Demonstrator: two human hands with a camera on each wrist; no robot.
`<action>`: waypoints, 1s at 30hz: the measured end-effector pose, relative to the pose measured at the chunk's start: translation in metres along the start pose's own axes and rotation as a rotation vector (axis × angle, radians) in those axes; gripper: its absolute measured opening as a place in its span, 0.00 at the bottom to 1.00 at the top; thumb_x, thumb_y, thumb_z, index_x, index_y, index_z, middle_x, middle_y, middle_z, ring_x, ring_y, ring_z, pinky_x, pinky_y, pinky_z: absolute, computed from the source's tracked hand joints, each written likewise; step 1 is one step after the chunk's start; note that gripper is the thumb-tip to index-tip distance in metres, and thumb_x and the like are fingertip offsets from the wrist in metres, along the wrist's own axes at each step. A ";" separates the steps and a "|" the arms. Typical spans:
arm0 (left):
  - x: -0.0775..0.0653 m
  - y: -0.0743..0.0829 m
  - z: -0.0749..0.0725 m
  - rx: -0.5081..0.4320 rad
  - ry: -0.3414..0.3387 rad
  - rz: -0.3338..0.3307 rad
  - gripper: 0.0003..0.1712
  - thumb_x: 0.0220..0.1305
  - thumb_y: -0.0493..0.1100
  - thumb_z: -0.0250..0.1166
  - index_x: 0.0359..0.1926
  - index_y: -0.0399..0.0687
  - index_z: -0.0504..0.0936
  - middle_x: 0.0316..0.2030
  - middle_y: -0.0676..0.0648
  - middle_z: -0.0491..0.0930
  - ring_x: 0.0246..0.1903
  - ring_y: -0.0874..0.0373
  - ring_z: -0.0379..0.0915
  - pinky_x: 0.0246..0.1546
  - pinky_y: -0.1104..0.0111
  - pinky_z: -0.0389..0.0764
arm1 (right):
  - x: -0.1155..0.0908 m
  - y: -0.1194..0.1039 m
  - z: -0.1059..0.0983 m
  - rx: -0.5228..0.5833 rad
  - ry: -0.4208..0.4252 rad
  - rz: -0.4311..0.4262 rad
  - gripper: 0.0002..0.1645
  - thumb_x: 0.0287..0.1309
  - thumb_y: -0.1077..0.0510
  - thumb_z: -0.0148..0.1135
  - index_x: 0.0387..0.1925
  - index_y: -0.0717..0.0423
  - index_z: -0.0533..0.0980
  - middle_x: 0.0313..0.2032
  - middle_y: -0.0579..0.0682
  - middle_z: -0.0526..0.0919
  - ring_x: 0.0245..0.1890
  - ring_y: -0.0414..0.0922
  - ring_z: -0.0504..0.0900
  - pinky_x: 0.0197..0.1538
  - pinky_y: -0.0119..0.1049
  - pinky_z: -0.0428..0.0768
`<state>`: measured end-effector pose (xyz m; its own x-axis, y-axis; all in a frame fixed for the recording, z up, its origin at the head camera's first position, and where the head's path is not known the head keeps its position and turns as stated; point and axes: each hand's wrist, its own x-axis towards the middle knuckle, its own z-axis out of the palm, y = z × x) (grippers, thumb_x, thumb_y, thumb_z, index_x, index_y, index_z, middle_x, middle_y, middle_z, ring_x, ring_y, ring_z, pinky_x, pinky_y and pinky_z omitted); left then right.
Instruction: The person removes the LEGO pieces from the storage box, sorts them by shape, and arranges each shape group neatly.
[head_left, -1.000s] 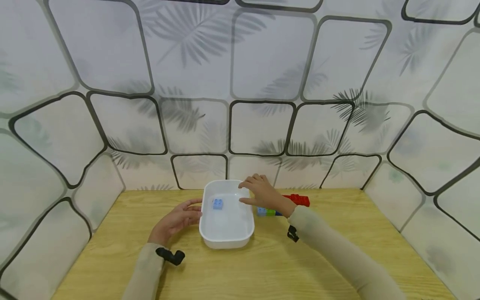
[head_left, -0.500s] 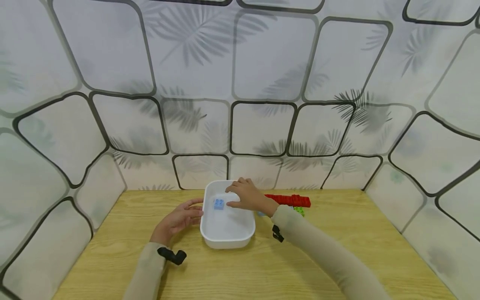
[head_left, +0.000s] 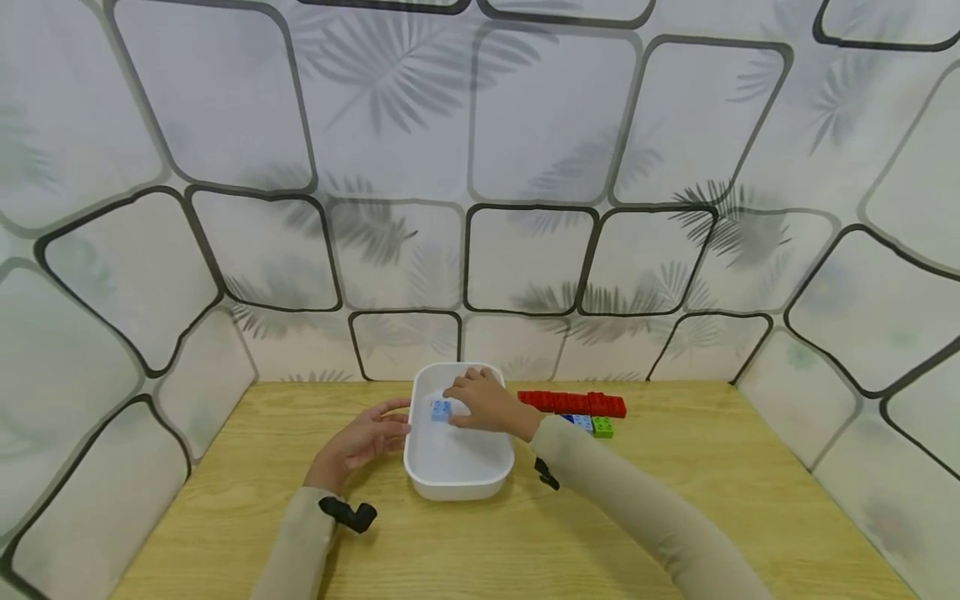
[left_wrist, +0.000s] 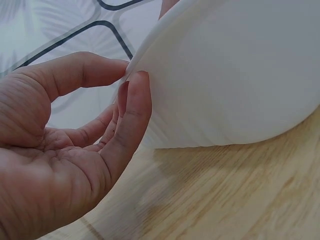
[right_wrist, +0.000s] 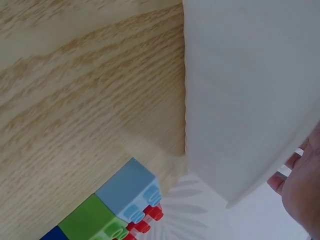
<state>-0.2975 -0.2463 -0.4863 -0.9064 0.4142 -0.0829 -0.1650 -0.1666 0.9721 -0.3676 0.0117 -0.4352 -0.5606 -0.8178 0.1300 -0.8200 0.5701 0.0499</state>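
A light blue toy building brick (head_left: 441, 410) lies inside a white plastic tub (head_left: 459, 472). My right hand (head_left: 486, 404) reaches over the tub's right rim, its thumb and fingers spread just right of that brick. Whether the fingertips touch it cannot be told. In the right wrist view the fingers are partly hidden behind the tub wall (right_wrist: 245, 90). My left hand (head_left: 367, 437) rests its fingertips against the tub's left side. The left wrist view shows this hand (left_wrist: 75, 135) with relaxed digits touching the rim and outer wall.
Right of the tub, a row of red bricks (head_left: 573, 403) lies on the wooden table (head_left: 450, 550). In front of it sit a green brick (head_left: 602, 427), another light blue brick (head_left: 582, 422) and a dark blue one (head_left: 567, 417). A patterned wall covering (head_left: 525, 250) rises behind.
My right hand has moved left and down into the tub, toward the light blue brick, uncovering more of the bricks on the right. My left hand stays against the tub.
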 end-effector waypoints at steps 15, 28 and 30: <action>0.002 -0.001 -0.001 0.003 0.001 -0.002 0.38 0.74 0.30 0.54 0.78 0.31 0.47 0.53 0.47 0.79 0.50 0.60 0.82 0.54 0.66 0.85 | 0.014 -0.006 0.011 -0.087 -0.112 -0.006 0.30 0.68 0.41 0.64 0.67 0.47 0.75 0.59 0.49 0.82 0.55 0.48 0.74 0.56 0.47 0.74; 0.002 -0.002 -0.001 -0.012 -0.003 -0.001 0.37 0.75 0.30 0.53 0.78 0.32 0.48 0.50 0.50 0.80 0.48 0.61 0.82 0.52 0.67 0.85 | 0.020 -0.007 0.019 -0.058 -0.140 0.012 0.28 0.67 0.44 0.66 0.66 0.42 0.76 0.59 0.46 0.82 0.54 0.46 0.74 0.56 0.45 0.72; 0.001 -0.002 -0.001 -0.011 0.009 -0.005 0.37 0.75 0.31 0.54 0.78 0.32 0.48 0.50 0.50 0.79 0.47 0.61 0.82 0.52 0.67 0.85 | 0.021 -0.007 0.020 -0.052 -0.134 0.010 0.27 0.67 0.45 0.66 0.65 0.42 0.76 0.58 0.46 0.82 0.54 0.46 0.74 0.56 0.45 0.72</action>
<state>-0.2988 -0.2459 -0.4880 -0.9090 0.4069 -0.0902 -0.1743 -0.1746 0.9691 -0.3754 -0.0108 -0.4526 -0.5820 -0.8132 -0.0023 -0.8092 0.5788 0.1010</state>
